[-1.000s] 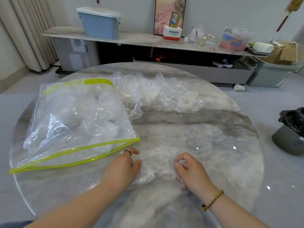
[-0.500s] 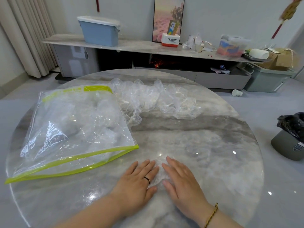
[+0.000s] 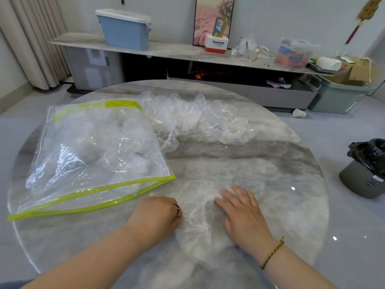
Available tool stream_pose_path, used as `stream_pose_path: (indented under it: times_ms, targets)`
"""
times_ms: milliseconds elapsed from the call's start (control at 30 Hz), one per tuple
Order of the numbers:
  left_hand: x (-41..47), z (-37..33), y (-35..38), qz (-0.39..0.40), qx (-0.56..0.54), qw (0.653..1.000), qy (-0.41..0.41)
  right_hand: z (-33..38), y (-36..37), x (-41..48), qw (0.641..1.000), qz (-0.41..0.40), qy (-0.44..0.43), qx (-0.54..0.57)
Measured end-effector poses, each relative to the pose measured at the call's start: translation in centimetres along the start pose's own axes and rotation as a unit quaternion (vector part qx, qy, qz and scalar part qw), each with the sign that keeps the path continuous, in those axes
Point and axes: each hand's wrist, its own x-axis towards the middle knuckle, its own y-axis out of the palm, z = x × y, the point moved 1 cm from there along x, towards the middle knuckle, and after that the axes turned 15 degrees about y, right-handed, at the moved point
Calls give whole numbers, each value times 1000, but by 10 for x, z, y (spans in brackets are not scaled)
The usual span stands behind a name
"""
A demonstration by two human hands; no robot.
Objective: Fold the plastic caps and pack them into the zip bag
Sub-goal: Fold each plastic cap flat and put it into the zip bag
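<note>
A round grey marble table [image 3: 270, 163] stands on pale grey floor [image 3: 343, 126]; behind, a long low marble-topped cabinet [image 3: 177, 49] lines the white wall [image 3: 270, 13], beige pleated curtains [image 3: 31, 38] at left.

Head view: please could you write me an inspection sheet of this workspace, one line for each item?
surface: round marble table, glossy, with light reflections.
job's things: zip bag lies at left, near mouth gaping, caps inside; pile of loose caps behind it; one plastic cap spread flat at the front.
clutter: nothing seen.
grips: left hand curled, pinches the cap's left edge; right hand presses flat on the cap.
cables: nothing seen.
surroundings: sideboard carrying a blue bin; waste bin with a black bag on the floor, right.
</note>
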Motion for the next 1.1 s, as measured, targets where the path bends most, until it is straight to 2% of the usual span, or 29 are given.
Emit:
stream_pose_path:
  times_ms: [100, 233, 300, 400, 467, 567, 667, 733, 800, 867, 933, 1033, 1100]
  targets:
    - [1, -6, 1, -5, 6, 1000, -1, 5, -7, -5, 1000, -6, -11, 20]
    - [1, -5, 8, 3, 0, 1000, 5, 14, -12, -24, 985, 30, -163, 51]
    - [1, -3, 8, 6, -7, 1000, 1, 14, -9, -29, 980, 42, -183, 68]
    - [0, -6, -2, 3, -58, 998, -8, 19, -6, -28, 977, 64, -121, 165]
    - [-2, -2, -10, 2, -100, 995, 0, 28, -10, -25, 960, 99, -15, 261]
    - [-4, -2, -14, 28, -87, 995, 46, 33, -10, -19, 908, 120, 174, 362]
    - [-1, -3, -7, 27, -134, 991, -13, 31, -7, -9, 859, 136, 301, 392]
    - [-1, -7, 6, -5, -183, 981, -59, 32, -6, -6, 854, 147, 328, 377]
    - [4, -9, 7, -34, -186, 978, -90, 34, -7, -6, 871, 160, 311, 344]
    - [6, -7, 9, -40, -177, 978, -99, 34, -9, -6, 886, 155, 294, 322]
    - [6, -5, 10, -37, -187, 976, -102, 30, -11, -1, 882, 140, 309, 326]
    - [11, -2, 6, -69, -111, 991, -27, 18, -9, 11, 853, 110, 365, 357]
    - [11, 4, 2, -41, -132, 990, -19, 6, -10, 18, 842, 95, 370, 380]
